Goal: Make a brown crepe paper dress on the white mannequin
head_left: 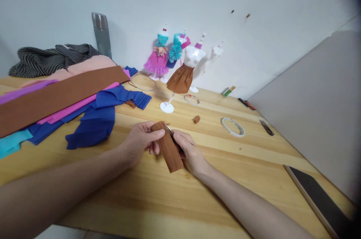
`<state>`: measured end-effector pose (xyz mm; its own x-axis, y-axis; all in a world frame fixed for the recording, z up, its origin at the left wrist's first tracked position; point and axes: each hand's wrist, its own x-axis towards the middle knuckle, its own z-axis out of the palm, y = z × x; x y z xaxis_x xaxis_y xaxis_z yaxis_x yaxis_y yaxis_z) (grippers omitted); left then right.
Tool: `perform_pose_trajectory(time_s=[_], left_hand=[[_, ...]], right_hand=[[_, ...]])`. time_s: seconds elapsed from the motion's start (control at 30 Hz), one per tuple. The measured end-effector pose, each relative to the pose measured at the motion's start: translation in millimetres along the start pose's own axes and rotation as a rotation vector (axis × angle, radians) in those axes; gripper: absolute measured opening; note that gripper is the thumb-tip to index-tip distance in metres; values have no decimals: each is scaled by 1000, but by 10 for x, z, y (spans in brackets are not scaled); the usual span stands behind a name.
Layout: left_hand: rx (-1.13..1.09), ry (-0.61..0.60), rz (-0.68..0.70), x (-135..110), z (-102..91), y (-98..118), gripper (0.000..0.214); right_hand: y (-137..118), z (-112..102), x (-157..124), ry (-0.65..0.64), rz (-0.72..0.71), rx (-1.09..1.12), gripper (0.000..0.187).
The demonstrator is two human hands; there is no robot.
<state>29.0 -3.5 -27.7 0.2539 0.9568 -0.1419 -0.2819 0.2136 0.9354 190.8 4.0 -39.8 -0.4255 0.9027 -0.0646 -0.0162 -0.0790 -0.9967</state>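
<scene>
Between thumb and fingers, my left hand (145, 137) pinches the upper end of a brown crepe paper strip (170, 150). My right hand (189, 150) is closed around scissors (170, 131), whose blades lie against the strip's upper right edge; the handles are mostly hidden in the hand. Beyond my hands stands a small white mannequin (194, 56) dressed in a gathered brown skirt (181, 78), on a round white base. A small brown scrap (196, 119) lies on the wooden table (220, 167) past my right hand.
Left lie folded brown paper (62, 96), blue crepe paper (90, 130) and striped cloth (50, 58), with a bottle (102, 39) behind. More mannequins (159, 54) line the wall. On the right are a tape roll (232, 127), a cutter (266, 127) and a phone-like dark slab (316, 197).
</scene>
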Motion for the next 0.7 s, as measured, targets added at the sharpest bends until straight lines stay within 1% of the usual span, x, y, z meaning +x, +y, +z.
perform_pose_trajectory(time_s=[0.13, 0.27, 0.4, 0.53, 0.63, 0.7], left_hand=[[29, -10, -17, -2, 20, 1, 31], [61, -3, -5, -4, 38, -1, 31], [72, -8, -3, -6, 42, -5, 31], [72, -16, -3, -8, 43, -7, 32], [72, -17, -10, -9, 40, -11, 31], [67, -21, -12, -8, 37, -16, 31]], right_hand=[[10, 3, 3, -7, -14, 8, 43], [22, 6, 4, 8, -38, 6, 44], [29, 17, 5, -26, -52, 25, 44], [19, 36, 4, -11, -43, 55, 42], [5, 46, -1, -50, -47, 75, 42], [3, 45, -3, -52, -59, 77, 41]])
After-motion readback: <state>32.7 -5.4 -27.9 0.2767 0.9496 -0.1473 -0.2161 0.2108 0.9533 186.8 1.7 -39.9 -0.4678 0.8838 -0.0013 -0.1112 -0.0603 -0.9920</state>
